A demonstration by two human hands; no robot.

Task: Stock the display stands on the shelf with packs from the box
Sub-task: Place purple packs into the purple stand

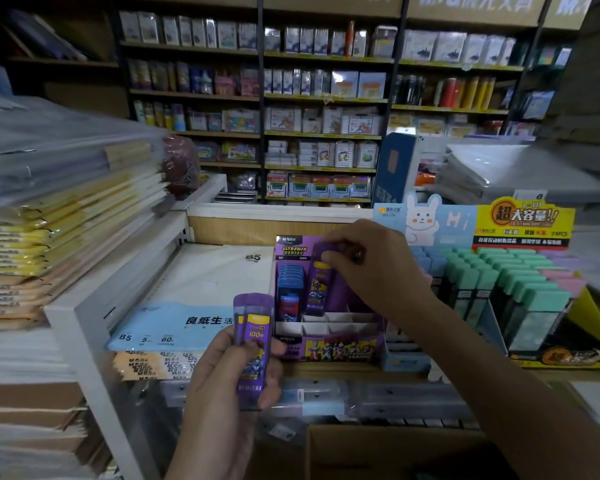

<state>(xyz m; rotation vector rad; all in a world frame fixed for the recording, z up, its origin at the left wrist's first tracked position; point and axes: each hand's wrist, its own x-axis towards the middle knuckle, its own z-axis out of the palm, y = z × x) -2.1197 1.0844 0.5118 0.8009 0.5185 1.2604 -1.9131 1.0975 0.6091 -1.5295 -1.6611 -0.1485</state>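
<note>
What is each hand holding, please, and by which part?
The left hand grips spare purple packs round their lower half; the right hand pinches a single purple pack by its top end, its lower end in the display stand.

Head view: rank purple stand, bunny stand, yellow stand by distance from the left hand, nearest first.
1. Purple stand: just right of the left hand.
2. Bunny stand: farther right, beside the purple one.
3. Yellow stand: farthest right.
</note>
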